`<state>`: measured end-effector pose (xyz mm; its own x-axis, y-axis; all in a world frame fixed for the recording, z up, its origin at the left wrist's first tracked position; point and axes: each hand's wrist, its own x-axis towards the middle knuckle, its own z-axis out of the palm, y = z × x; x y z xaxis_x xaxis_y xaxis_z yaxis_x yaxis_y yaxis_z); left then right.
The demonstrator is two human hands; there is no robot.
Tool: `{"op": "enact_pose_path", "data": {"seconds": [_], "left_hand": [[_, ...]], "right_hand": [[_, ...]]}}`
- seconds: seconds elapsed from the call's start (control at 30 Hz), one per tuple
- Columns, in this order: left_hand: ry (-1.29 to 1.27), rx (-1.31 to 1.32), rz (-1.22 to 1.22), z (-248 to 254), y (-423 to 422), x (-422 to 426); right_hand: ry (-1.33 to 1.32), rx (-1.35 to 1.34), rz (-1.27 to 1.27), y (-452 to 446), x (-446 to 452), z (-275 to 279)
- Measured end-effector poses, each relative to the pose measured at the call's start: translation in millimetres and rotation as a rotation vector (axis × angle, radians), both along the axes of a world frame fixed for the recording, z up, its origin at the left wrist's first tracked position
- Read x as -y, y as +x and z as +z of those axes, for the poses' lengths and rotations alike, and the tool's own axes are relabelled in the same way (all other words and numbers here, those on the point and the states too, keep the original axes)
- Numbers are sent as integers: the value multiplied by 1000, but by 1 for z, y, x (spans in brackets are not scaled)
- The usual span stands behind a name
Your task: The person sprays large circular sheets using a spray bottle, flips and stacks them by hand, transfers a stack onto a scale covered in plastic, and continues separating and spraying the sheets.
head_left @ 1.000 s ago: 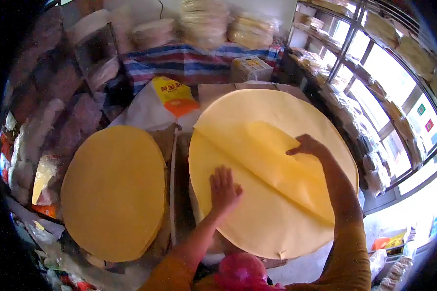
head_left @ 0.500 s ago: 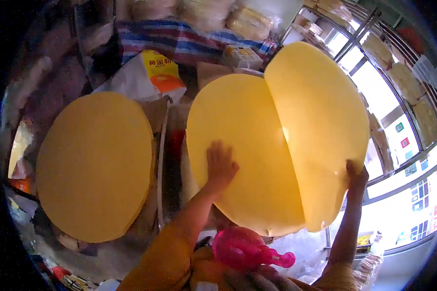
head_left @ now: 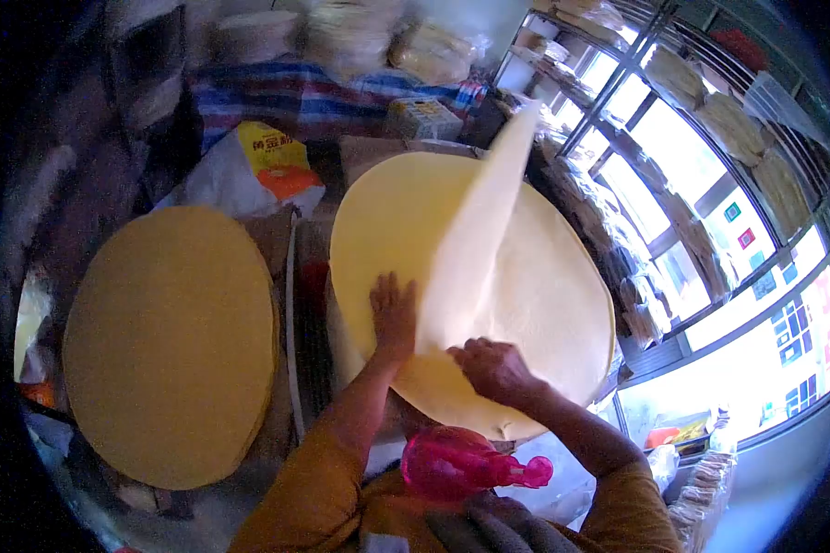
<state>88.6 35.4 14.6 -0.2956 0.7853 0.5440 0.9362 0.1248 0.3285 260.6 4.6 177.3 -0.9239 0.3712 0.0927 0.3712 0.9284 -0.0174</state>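
Observation:
A large, thin, round yellow sheet (head_left: 489, 221) is half lifted, its raised part standing up as a pale curved flap. Beneath the flap, more of the round yellow surface (head_left: 558, 304) shows on the right. My left hand (head_left: 394, 318) lies flat on the sheet's left part with its fingers spread. Closed at the base of the flap, my right hand (head_left: 496, 369) pinches the sheet's edge. A pink see-through bottle with a nozzle (head_left: 461, 461) is close to my body, below both hands. To the left lies a stack of round yellow sheets (head_left: 171, 346).
A white bag with a yellow and orange label (head_left: 281, 166) lies behind the stacks. Striped cloth (head_left: 295, 97) and a small box (head_left: 422, 120) are at the back. Wrapped bundles (head_left: 733, 129) fill racks along the bright window on the right.
My right hand has swept left from the far right with the sheet's edge, turning the flap upright and baring the surface beneath. My left hand still rests on the sheet.

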Motion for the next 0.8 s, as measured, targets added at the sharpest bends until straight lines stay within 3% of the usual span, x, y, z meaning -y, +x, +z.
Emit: {"op": "enact_pose_path", "data": {"seconds": [0.03, 0.07, 0.13, 0.17, 0.2, 0.23, 0.3, 0.33, 0.37, 0.4, 0.47, 0.5, 0.57, 0.67, 0.77, 0.8], "left_hand": [[24, 406, -114, -6, 1, 2], [96, 812, -183, -12, 1, 5], [-66, 483, -126, -10, 0, -1], [-251, 184, -50, 43, 0, 16], [-284, 55, 36, 43, 2, 15], [-128, 205, -27, 41, 2, 13], [188, 497, -162, 31, 6, 10], [347, 639, -236, 26, 9, 8], [246, 492, -193, 22, 7, 2], [146, 341, -155, 18, 4, -6], [-183, 83, -5, 22, 8, 2], [-12, 106, -51, 17, 8, 3], [-130, 132, -87, 9, 3, -2], [25, 46, -38, 4, 3, -3], [209, 398, -235, -45, -22, -25], [313, 691, -362, -31, -36, -17]], "right_hand": [[-168, 169, -141, -3, 8, 2], [-193, 114, -215, 9, 10, -8], [-233, 64, -383, 49, 13, -34], [-248, 68, -475, 70, 13, -42], [-314, 125, -559, 90, 16, -47], [-381, 181, -644, 108, 16, -51], [-518, 42, -836, 131, 15, -49], [-335, -74, -789, 136, 8, -40], [-135, -74, -656, 137, -6, -23], [-246, -256, -814, 134, -23, -1], [218, -90, -483, 118, -50, 65], [253, -267, -527, 102, -52, 96], [344, -530, -478, 82, -48, 148], [533, -457, -487, 59, 11, 199], [659, -147, -499, 76, 67, 176], [594, -22, -528, 83, 75, 155]]}}
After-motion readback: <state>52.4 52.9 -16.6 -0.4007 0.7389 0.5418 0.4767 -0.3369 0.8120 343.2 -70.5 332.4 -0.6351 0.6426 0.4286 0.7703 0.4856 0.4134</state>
